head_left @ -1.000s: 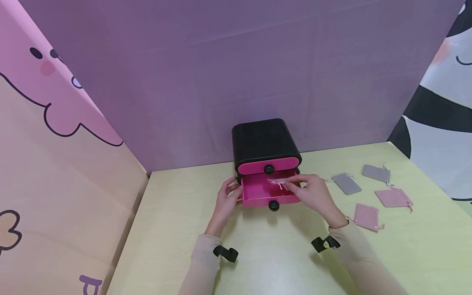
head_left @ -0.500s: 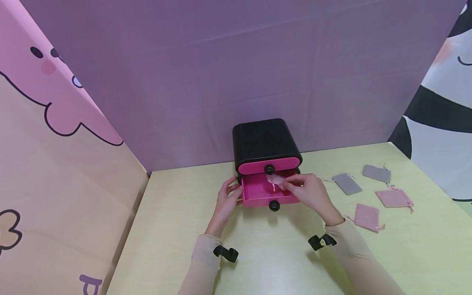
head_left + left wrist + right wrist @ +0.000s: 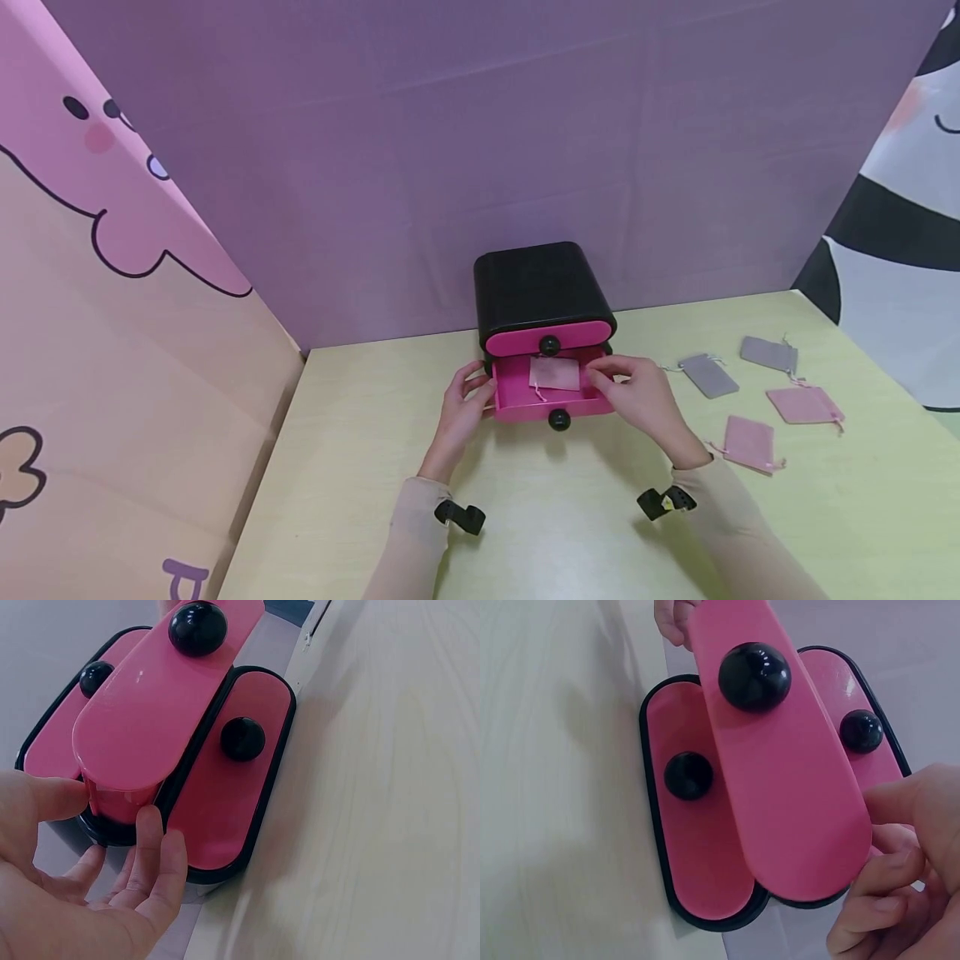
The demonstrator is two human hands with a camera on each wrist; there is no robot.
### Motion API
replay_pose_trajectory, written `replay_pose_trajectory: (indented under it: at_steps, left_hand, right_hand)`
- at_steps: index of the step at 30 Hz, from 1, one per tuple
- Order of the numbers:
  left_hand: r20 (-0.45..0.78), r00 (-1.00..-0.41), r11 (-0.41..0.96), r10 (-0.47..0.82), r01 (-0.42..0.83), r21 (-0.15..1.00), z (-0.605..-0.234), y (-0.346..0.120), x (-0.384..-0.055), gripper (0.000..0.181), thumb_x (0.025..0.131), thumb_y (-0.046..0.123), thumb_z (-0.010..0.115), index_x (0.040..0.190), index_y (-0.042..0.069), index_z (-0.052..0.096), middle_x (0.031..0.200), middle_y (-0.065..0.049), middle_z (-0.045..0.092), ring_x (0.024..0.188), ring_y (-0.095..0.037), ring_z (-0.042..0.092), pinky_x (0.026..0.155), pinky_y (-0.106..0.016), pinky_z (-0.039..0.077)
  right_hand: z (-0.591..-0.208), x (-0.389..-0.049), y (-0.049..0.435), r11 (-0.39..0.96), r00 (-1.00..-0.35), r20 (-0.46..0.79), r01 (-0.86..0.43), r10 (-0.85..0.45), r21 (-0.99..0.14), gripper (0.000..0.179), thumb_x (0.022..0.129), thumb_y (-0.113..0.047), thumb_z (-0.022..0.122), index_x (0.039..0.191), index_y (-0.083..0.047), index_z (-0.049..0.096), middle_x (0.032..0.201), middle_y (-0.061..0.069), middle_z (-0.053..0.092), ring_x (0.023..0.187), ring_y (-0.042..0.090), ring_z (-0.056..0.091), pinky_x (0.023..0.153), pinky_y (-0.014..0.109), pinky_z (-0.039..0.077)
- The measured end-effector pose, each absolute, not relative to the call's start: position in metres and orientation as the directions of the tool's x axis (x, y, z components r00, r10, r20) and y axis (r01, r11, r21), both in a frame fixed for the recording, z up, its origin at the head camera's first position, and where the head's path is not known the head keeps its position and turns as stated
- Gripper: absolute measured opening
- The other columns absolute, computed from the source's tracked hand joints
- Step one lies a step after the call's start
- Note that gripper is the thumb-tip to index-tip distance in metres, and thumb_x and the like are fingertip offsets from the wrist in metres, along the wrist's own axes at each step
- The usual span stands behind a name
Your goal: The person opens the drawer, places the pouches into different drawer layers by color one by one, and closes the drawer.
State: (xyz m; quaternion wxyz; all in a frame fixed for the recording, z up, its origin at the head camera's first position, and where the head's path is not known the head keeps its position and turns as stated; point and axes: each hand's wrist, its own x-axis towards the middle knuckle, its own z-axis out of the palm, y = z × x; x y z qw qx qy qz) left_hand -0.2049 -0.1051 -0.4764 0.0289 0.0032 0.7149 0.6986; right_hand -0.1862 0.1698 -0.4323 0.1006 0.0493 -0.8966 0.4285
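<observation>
Placement of the pale-pink cloth drawstring pouch (image 3: 558, 374) looks nearly finished: it lies flat inside the open pink plastic drawer (image 3: 521, 413), centre of the frame. The left hand (image 3: 459, 408) holds the drawer's left side between thumb and bent fingers; the right hand (image 3: 645, 396), fingers bent, is just beside the pouch, but whether it grips the drawer wall I cannot tell. Next move probably calls for withdrawing it.

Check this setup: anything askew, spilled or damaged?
No spill or damage visible. Mildly untidy: two gray pouches and two pink pouches lie at mismatched angles right of the cabinet. The middle drawer is out, with a pale pink pouch inside; nothing odd there.
</observation>
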Motion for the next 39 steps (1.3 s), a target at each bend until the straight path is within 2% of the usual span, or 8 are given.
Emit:
replay_pose_trajectory:
  at_steps: [9,14,18,21,23,28,33,39]
  left_hand:
    - [-0.035,-0.999,0.016,0.039,-0.035,0.999,-0.478,-0.105,-0.206,0.052,0.108,0.020,0.062,0.157,0.009,0.047,0.146,-0.023,0.059,0.102,-0.019,0.071,0.097,-0.043,0.064]
    - [-0.029,-0.998,0.013,0.046,-0.029,1.000,-0.478,-0.106,-0.205,0.052,0.108,0.020,0.062,0.156,0.009,0.047,0.146,-0.024,0.059,0.103,-0.019,0.072,0.096,-0.042,0.064]
    - [-0.032,-0.998,0.018,0.054,-0.031,0.999,-0.480,-0.107,-0.204,0.053,0.108,0.021,0.062,0.157,0.008,0.046,0.146,-0.024,0.060,0.103,-0.019,0.072,0.097,-0.043,0.064]
    - [-0.032,-0.998,0.021,0.052,-0.031,0.999,-0.481,-0.108,-0.204,0.052,0.108,0.021,0.061,0.157,0.009,0.046,0.146,-0.023,0.060,0.104,-0.019,0.072,0.097,-0.044,0.064]
    - [-0.033,-0.998,0.017,0.052,-0.032,0.999,-0.480,-0.108,-0.204,0.052,0.108,0.021,0.062,0.157,0.009,0.046,0.146,-0.023,0.060,0.103,-0.019,0.072,0.098,-0.044,0.064]
    - [-0.051,-0.996,-0.002,0.067,-0.052,0.999,-0.478,-0.108,-0.205,0.053,0.108,0.019,0.062,0.157,0.009,0.046,0.146,-0.023,0.060,0.100,-0.018,0.071,0.098,-0.042,0.064]
    - [-0.056,-0.997,-0.012,0.060,-0.057,0.998,-0.477,-0.108,-0.206,0.053,0.106,0.018,0.064,0.156,0.008,0.047,0.145,-0.024,0.060,0.097,-0.017,0.071,0.094,-0.041,0.065]
    - [-0.049,-0.997,-0.014,0.065,-0.050,0.999,-0.477,-0.108,-0.205,0.055,0.105,0.018,0.065,0.156,0.009,0.046,0.144,-0.024,0.060,0.097,-0.015,0.070,0.095,-0.042,0.065]
  right_hand:
    - [-0.439,-0.177,0.191,0.617,-0.956,0.288,-0.190,0.062,-0.764,0.026,0.103,-0.024,0.070,0.119,-0.005,0.080,0.111,0.016,0.081,0.109,0.033,0.072,0.078,0.019,0.054]
    - [-0.441,-0.170,0.205,0.637,-0.962,0.264,-0.166,0.062,-0.752,0.030,0.104,-0.028,0.069,0.121,-0.006,0.079,0.114,0.016,0.080,0.109,0.031,0.072,0.080,0.019,0.053]
    - [-0.446,-0.165,0.216,0.655,-0.962,0.267,-0.164,0.061,-0.738,0.028,0.103,-0.027,0.070,0.119,-0.006,0.080,0.113,0.014,0.081,0.099,0.005,0.068,0.078,0.016,0.052]
    - [-0.451,-0.164,0.223,0.662,-0.957,0.286,-0.178,0.058,-0.728,0.026,0.102,-0.025,0.071,0.117,-0.006,0.080,0.110,0.013,0.082,0.091,-0.017,0.056,0.077,0.012,0.051]
    - [-0.455,-0.162,0.228,0.667,-0.954,0.297,-0.188,0.052,-0.721,0.025,0.102,-0.024,0.072,0.116,-0.006,0.080,0.108,0.013,0.082,0.089,-0.024,0.049,0.077,0.009,0.050]
    - [-0.460,-0.157,0.243,0.685,-0.961,0.271,-0.165,0.050,-0.710,0.024,0.102,-0.025,0.071,0.115,-0.007,0.081,0.107,0.012,0.082,0.091,-0.025,0.049,0.076,0.008,0.049]
    - [-0.465,-0.152,0.260,0.717,-0.980,0.194,-0.103,0.046,-0.690,0.028,0.103,-0.029,0.069,0.120,-0.009,0.080,0.111,0.010,0.082,0.094,-0.016,0.054,0.075,0.017,0.050]
    - [-0.472,-0.146,0.280,0.732,-0.992,0.121,-0.050,0.044,-0.680,0.034,0.106,-0.033,0.065,0.123,-0.006,0.077,0.102,0.008,0.083,0.086,-0.017,0.056,0.067,0.022,0.046]
